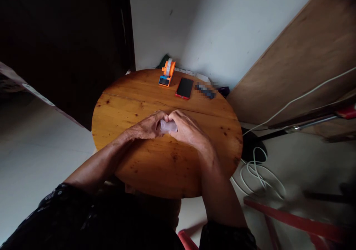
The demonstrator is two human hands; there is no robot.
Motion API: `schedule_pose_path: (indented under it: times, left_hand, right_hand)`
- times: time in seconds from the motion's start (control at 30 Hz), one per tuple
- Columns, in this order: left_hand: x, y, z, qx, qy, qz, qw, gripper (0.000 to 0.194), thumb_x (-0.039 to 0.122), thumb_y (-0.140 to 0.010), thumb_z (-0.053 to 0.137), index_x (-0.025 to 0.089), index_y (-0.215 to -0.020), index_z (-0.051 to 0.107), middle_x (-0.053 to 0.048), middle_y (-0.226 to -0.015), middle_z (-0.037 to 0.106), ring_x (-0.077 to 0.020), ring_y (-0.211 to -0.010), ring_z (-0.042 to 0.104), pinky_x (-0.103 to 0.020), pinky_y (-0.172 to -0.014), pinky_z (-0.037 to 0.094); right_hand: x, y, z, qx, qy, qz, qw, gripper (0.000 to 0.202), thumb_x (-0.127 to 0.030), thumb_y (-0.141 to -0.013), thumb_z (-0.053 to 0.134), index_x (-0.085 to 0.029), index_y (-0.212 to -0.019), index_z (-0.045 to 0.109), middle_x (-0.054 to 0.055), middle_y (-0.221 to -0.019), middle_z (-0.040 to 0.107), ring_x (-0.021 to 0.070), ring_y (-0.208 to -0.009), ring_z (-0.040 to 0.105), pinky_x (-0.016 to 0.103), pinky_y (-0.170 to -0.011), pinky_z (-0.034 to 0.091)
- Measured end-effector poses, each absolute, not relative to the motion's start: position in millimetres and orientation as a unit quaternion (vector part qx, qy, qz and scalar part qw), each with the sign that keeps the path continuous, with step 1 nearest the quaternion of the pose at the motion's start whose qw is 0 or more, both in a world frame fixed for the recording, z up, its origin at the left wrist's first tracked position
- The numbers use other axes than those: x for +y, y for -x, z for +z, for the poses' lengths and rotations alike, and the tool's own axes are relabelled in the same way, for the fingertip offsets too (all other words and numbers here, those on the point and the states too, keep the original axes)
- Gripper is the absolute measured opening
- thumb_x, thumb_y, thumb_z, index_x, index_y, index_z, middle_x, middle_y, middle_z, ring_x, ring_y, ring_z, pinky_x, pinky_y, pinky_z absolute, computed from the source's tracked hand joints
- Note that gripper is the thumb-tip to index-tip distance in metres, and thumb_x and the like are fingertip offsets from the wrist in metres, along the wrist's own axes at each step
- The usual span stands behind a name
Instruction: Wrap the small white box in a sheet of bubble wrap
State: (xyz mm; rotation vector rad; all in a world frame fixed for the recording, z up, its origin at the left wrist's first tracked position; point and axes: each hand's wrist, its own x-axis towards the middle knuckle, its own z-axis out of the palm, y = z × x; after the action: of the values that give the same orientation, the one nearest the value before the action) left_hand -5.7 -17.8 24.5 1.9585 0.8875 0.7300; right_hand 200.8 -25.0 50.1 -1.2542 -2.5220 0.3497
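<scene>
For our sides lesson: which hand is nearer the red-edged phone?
Right. The right hand is this side of the phone; the left hand is farther, leftward.

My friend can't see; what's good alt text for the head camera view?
A person's left hand and right hand hold a pale object between them at a wooden table. Farther back are an orange tape dispenser, phone and pixelated item.

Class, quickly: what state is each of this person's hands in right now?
Left hand: closed, holding one end of a pale object.
Right hand: closed, holding the other end of the pale object.
</scene>
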Motion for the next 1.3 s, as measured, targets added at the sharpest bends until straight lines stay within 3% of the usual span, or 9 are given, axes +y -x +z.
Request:
schedule_pose_path:
  times: [0.1, 0.3, 0.53, 0.67, 0.77, 0.9, 1.0, 1.17, 1.3]
  left_hand:
    - [-17, 4, 21, 0.353, -0.791, 0.279, 0.415, 0.045, 0.009, -0.068, 0.062, 0.020, -0.109, 0.049, -0.002, -0.103, 0.055, -0.0108, -0.075, 0.049, -0.025, -0.066, 0.042]
    - [-13, -1, 11, 0.374, -0.766, 0.324, 0.411, 0.040, 0.006, -0.067, 0.058, 0.019, -0.105, 0.053, 0.004, -0.078, 0.048, -0.0089, -0.064, 0.043, -0.023, -0.060, 0.036]
    - [-15, -10, 17, 0.396, -0.639, 0.381, 0.538, 0.035, 0.028, -0.070, 0.076, 0.015, -0.094, 0.054, 0.000, -0.083, 0.060, -0.0110, -0.074, 0.055, -0.023, -0.067, 0.045]
    - [-14, -8, 26, 0.442, -0.621, 0.336, 0.553, 0.039, 0.041, -0.074, 0.076, 0.014, -0.097, 0.059, -0.001, -0.078, 0.062, -0.0082, -0.053, 0.048, -0.023, -0.050, 0.038]
    - [-11, -4, 27, 0.473, -0.627, 0.273, 0.556, 0.034, 0.041, -0.077, 0.070, 0.015, -0.096, 0.061, 0.000, -0.068, 0.059, -0.0080, -0.042, 0.040, -0.025, -0.043, 0.030]
    - [-8, 0, 24, 0.483, -0.652, 0.269, 0.519, 0.023, 0.037, -0.080, 0.063, 0.016, -0.090, 0.062, -0.001, -0.069, 0.060, -0.0115, -0.054, 0.049, -0.025, -0.052, 0.036]
    - [-8, 1, 23, 0.509, -0.681, 0.294, 0.438, 0.027, 0.042, -0.078, 0.064, 0.016, -0.084, 0.060, -0.003, -0.075, 0.061, -0.0148, -0.068, 0.054, -0.026, -0.059, 0.039]
    - [-8, 3, 23, 0.498, -0.638, 0.380, 0.447, 0.043, 0.035, -0.074, 0.064, 0.016, -0.112, 0.054, -0.006, -0.094, 0.063, -0.0170, -0.079, 0.057, -0.027, -0.066, 0.046]
    - [-7, 5, 23, 0.480, -0.629, 0.394, 0.468, 0.040, 0.024, -0.071, 0.066, 0.017, -0.109, 0.053, -0.008, -0.098, 0.063, -0.0176, -0.084, 0.057, -0.028, -0.069, 0.047]
  right_hand:
    - [-23, -204, 49, -0.872, 0.434, 0.149, 0.168, 0.035, -0.005, -0.074, 0.061, -0.023, -0.103, 0.056, 0.005, -0.111, 0.063, 0.0215, -0.102, 0.061, 0.034, -0.087, 0.047]
    - [-20, -203, 49, -0.864, 0.434, 0.163, 0.196, 0.027, -0.010, -0.076, 0.060, -0.021, -0.101, 0.060, 0.006, -0.106, 0.064, 0.0205, -0.094, 0.061, 0.033, -0.083, 0.046]
    - [-16, -207, 59, -0.806, 0.459, 0.297, 0.227, 0.028, -0.022, -0.078, 0.065, -0.020, -0.106, 0.064, 0.004, -0.098, 0.072, 0.0198, -0.086, 0.065, 0.033, -0.079, 0.049]
    - [-15, -212, 60, -0.802, 0.398, 0.388, 0.220, 0.047, -0.036, -0.076, 0.074, -0.022, -0.119, 0.059, 0.005, -0.114, 0.070, 0.0235, -0.101, 0.066, 0.037, -0.090, 0.052]
    - [-14, -211, 54, -0.799, 0.407, 0.389, 0.211, 0.055, -0.034, -0.071, 0.080, -0.021, -0.120, 0.057, 0.006, -0.114, 0.069, 0.0246, -0.103, 0.065, 0.039, -0.091, 0.052]
    - [-10, -208, 40, -0.757, 0.434, 0.432, 0.229, 0.049, -0.037, -0.072, 0.080, -0.020, -0.113, 0.059, 0.005, -0.101, 0.069, 0.0221, -0.092, 0.066, 0.036, -0.081, 0.055]
    - [-5, -207, 30, -0.712, 0.439, 0.492, 0.242, 0.048, -0.038, -0.072, 0.080, -0.020, -0.111, 0.060, 0.005, -0.097, 0.069, 0.0194, -0.085, 0.066, 0.032, -0.071, 0.056]
    - [-2, -204, 26, -0.641, 0.455, 0.556, 0.269, 0.059, -0.034, -0.071, 0.081, -0.021, -0.123, 0.055, 0.008, -0.110, 0.070, 0.0203, -0.090, 0.069, 0.030, -0.070, 0.058]
    - [-3, -202, 30, -0.631, 0.471, 0.552, 0.274, 0.069, -0.031, -0.070, 0.081, -0.023, -0.130, 0.047, 0.009, -0.110, 0.070, 0.0233, -0.094, 0.070, 0.035, -0.073, 0.060]
